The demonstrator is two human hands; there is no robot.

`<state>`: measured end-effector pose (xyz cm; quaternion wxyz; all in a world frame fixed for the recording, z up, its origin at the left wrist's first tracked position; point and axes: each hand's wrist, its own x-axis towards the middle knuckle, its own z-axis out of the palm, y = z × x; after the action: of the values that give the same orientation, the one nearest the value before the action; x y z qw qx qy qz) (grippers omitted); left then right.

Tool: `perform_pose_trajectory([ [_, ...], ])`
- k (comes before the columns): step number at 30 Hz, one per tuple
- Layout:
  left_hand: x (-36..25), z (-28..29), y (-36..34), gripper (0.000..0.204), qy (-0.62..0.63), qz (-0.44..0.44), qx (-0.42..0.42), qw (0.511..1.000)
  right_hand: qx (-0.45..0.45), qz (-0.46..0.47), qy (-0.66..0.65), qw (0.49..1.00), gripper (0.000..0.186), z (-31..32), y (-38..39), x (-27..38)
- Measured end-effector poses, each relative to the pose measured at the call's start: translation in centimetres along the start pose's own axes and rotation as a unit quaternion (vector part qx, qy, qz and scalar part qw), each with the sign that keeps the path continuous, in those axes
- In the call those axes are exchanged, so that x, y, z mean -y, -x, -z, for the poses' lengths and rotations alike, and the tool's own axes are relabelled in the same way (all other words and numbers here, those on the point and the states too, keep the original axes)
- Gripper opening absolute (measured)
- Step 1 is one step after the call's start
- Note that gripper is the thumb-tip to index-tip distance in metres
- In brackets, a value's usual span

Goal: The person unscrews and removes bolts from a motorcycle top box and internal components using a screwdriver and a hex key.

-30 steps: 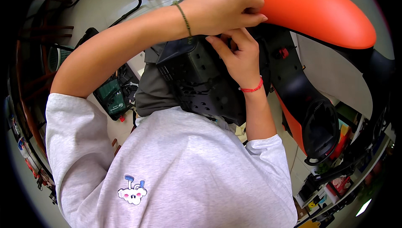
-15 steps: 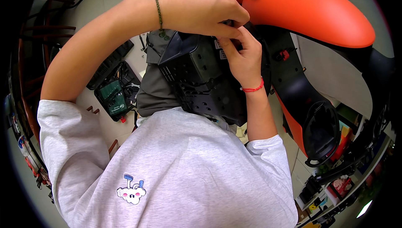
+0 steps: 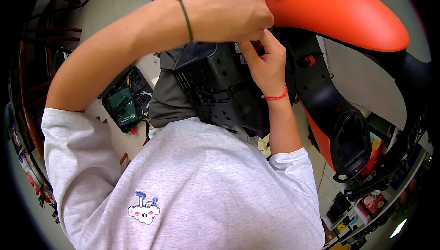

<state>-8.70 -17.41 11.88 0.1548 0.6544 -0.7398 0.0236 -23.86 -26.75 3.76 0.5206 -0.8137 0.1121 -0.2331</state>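
- seen nearest: grey t-shirt (image 3: 201,181), worn above dark grey trousers (image 3: 170,103).
- held across the view from the left: left hand (image 3: 239,9), knuckles uppermost, fingers curled in. cannot tell, with fingertips hidden underneath, whether pinching anything.
- raised from the right: right hand (image 3: 269,64), thumb and forefinger angled up to the underside of the left. cannot tell, tips being covered, whether pressed together or closed on something small.
- found below both, at the lap: black perforated plastic housing (image 3: 217,73), slotted near its left corner, with white labels (image 3: 243,59) beside the right thumb.
- key relation: housing down and left from the meeting fingers, toward the body. long axis judged as slanting upper left to lower right; partly covered, so not certain. right hand nearer, overlapping the right side in view; upper edge crossed by the left wrist.
- just past the knuckles, up and right: orange moulded shell (image 3: 341,18). contact with the left hand unclear.
- right of the right hand: red connector (image 3: 310,60) on a black panel (image 3: 314,82).
- farther, down on the floor to the left: open tool case (image 3: 123,108), lined partly in green.
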Motion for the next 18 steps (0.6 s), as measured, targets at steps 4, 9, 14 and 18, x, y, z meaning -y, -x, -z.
perform_pose_trajectory([
  [4,-2.3,0.8,-0.5,0.019,0.049,0.172,0.115,0.977,-0.011,0.04,0.016,0.999,0.01,0.2,0.0,-0.6],
  [9,0.2,0.6,0.2,0.023,0.308,0.139,0.068,0.939,-0.014,0.034,0.013,0.999,0.009,0.1,-0.1,0.1],
  [14,2.2,0.8,0.3,0.024,0.497,0.113,0.153,0.846,-0.007,0.018,-0.018,1.0,0.01,0.1,-0.1,-0.1],
  [18,3.2,-1.0,0.6,0.025,0.517,0.121,0.192,0.825,0.0,0.022,-0.02,1.0,0.013,0.0,-0.3,0.0],
])
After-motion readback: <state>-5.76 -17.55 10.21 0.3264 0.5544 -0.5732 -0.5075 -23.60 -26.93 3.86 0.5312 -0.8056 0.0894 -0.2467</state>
